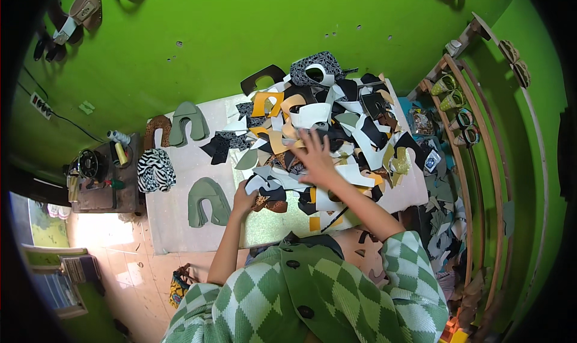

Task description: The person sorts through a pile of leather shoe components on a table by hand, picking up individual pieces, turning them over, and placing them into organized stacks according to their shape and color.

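A heap of cut material scraps [314, 116] in white, black, orange, tan and patterned pieces lies across the right half of the table. Over its middle, my right hand [315, 159] is spread open with fingers apart, touching or just above the scraps. At the heap's near left edge my left hand [243, 199] is closed on a pale grey material piece [257, 183]. Dark and leopard-print scraps [275, 206] lie beside that hand. Left of it rests a stack of grey-green arch-shaped pieces [204, 205].
The white table [171, 223] stands against a green wall. Another green arch stack [187, 126], a brown arch piece [157, 132] and a zebra-print bundle [156, 170] lie on its left. A sewing machine [89, 164] stands at left; a wooden shoe rack [472, 162] leans at right.
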